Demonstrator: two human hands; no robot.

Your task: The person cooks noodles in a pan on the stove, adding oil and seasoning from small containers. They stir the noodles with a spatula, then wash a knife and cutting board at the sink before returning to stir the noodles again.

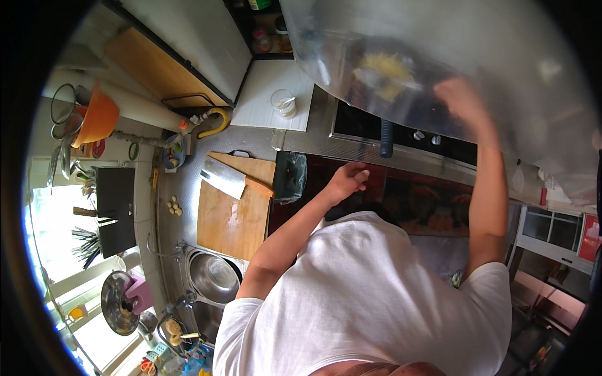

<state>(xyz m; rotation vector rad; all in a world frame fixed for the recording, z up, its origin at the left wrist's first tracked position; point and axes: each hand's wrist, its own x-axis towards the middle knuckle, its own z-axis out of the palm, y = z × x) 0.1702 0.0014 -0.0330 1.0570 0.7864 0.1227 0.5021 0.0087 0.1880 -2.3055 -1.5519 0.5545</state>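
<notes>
Right hand (pixel 461 100), upper right of frame, reaches over a dark pan (pixel 382 81) holding yellow food; seen through a clear sheet, grip cannot be told. Left hand (pixel 346 178), centre, loosely curled, holds nothing, near a dark bag (pixel 290 177). Cleaver (pixel 227 178) lies on cutting board (pixel 232 219), centre left. Small jar (pixel 283 102) on the surface above.

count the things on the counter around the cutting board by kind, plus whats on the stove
wooden cutting board: 1
cleaver: 1
small glass jar: 1
steel bowl: 1
orange bowl: 1
pan of yellow food: 1
total: 6
</notes>
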